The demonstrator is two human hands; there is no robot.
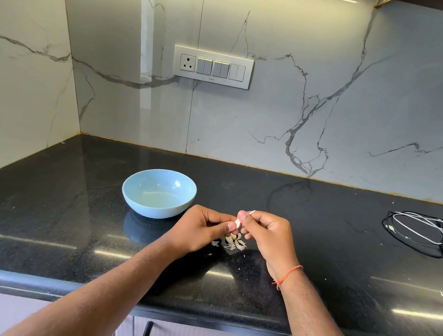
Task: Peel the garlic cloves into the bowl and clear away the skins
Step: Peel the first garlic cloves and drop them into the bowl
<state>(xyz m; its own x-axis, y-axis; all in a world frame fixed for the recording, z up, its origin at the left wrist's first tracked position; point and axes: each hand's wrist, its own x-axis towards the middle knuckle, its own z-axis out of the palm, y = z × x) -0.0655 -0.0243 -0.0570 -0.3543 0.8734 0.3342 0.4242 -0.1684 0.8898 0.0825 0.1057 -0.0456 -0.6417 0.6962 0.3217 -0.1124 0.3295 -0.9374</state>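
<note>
A garlic clove (239,222) is held above the black counter between both hands. My right hand (268,235) pinches it between thumb and fingers, its pointed tip sticking up past the thumb. My left hand (200,228) pinches the clove's lower end from the left. Under the hands a small pile of garlic cloves and papery skins (234,242) lies on the counter. A light blue bowl (159,192) stands to the left and a little behind my left hand; I see nothing inside it.
The black stone counter (44,231) ends in a corner at the back left, with marble walls behind. Coiled cables and a dark charger (426,233) lie at the far right. A switch panel (212,67) is on the back wall. Cabinet handles show below the front edge.
</note>
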